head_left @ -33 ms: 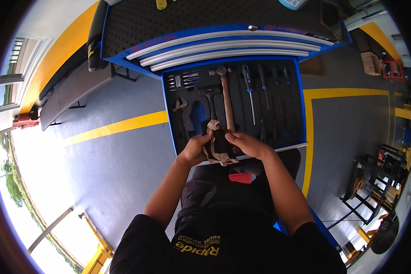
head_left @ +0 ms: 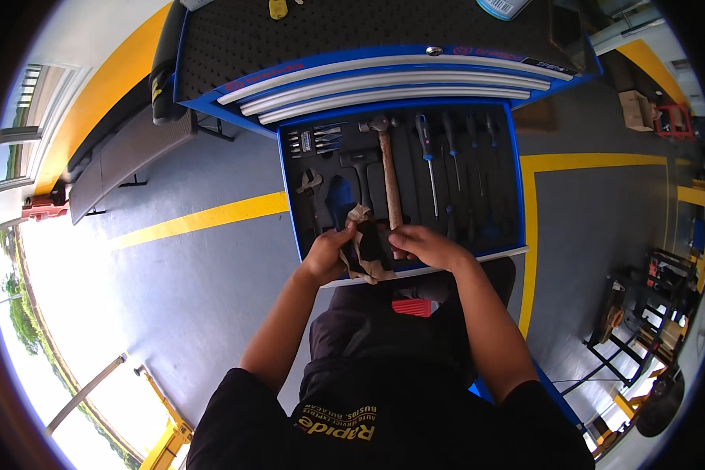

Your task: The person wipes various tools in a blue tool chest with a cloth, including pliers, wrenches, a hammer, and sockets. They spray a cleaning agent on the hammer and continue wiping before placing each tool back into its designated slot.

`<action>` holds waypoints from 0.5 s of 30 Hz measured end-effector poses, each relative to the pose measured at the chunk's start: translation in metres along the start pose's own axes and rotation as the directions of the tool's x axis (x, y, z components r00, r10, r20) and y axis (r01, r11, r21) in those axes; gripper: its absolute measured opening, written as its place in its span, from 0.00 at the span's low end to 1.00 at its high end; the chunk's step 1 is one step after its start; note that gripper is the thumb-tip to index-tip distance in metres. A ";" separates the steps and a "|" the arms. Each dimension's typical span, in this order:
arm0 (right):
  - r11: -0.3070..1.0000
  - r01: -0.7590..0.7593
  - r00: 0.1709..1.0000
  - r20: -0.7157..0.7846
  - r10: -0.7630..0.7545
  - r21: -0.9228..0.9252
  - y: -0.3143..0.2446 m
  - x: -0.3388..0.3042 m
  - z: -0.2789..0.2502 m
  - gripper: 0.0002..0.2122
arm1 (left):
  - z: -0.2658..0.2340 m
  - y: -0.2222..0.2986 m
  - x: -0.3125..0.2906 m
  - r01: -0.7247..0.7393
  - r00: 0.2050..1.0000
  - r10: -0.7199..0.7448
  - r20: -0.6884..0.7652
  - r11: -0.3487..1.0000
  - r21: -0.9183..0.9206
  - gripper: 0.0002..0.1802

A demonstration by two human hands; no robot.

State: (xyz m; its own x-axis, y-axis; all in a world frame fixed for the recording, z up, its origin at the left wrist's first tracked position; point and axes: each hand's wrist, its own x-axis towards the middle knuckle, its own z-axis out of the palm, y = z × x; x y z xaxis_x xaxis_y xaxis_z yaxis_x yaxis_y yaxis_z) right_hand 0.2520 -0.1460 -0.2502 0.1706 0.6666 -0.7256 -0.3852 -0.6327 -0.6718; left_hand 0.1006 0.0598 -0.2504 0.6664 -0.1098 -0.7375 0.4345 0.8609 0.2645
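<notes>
My left hand point(head_left: 329, 254) is closed on a crumpled beige and black rag point(head_left: 364, 270), which hangs over the drawer's front edge. My right hand point(head_left: 427, 247) has its fingers curled at the lower end of a wooden-handled hammer point(head_left: 389, 172), thumb against the handle. The hammer's head lies toward the back of the open blue drawer point(head_left: 518, 172). Beside it in the dark foam are a black mallet point(head_left: 358, 159), an adjustable wrench point(head_left: 309, 182) and a row of screwdrivers, the longest screwdriver point(head_left: 425, 137) nearest the hammer. An exposed blue recess point(head_left: 339, 194) shows near my left hand.
Shut drawers with silver handles point(head_left: 399, 78) sit above, below the cabinet's black dimpled top point(head_left: 352, 31). A long bench point(head_left: 133, 160) stands at the left. Yellow lines point(head_left: 204, 219) cross the grey floor. A black metal frame point(head_left: 642, 313) stands at right.
My left hand and the rag have shifted slightly left, opening a small gap from my right hand. More of the blue recess and mallet shows. My right hand stays at the handle's end.
</notes>
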 end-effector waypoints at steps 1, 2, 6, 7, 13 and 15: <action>0.995 0.017 0.991 -0.127 -0.030 -0.099 0.020 0.007 -0.016 0.18 | 0.017 0.029 -0.016 -0.077 0.965 0.115 -0.237 0.984 0.163 0.23; 0.981 0.014 0.967 -0.247 -0.063 -0.193 0.038 0.011 -0.027 0.17 | 0.027 0.054 -0.023 -0.104 0.862 0.252 -0.439 0.937 0.333 0.21; 0.916 -0.016 0.909 -0.387 -0.154 -0.401 0.064 0.021 -0.042 0.13 | 0.006 0.119 0.037 -0.145 0.226 0.969 -0.101 0.136 0.980 0.28; 0.883 -0.020 0.905 -0.384 -0.183 -0.469 0.059 0.021 -0.035 0.13 | -0.001 0.122 0.067 -0.036 0.174 0.983 0.054 -0.048 0.998 0.32; 0.855 0.017 0.905 -0.356 -0.234 -0.518 0.057 0.023 -0.034 0.11 | -0.022 0.084 0.161 0.342 0.360 0.925 0.120 -0.250 0.906 0.40; 0.858 0.018 0.905 -0.357 -0.232 -0.513 0.062 0.021 -0.033 0.10 | -0.020 0.069 0.155 0.208 0.477 0.849 0.225 -0.358 0.910 0.38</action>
State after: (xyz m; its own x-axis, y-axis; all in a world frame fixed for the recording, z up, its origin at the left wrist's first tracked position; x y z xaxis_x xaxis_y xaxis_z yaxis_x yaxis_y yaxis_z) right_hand 0.2616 -0.1841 -0.3122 0.5673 0.6093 -0.5540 0.1374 -0.7334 -0.6658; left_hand 0.2220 0.1126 -0.3590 0.8237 0.5669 0.0127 0.5343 -0.7833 0.3179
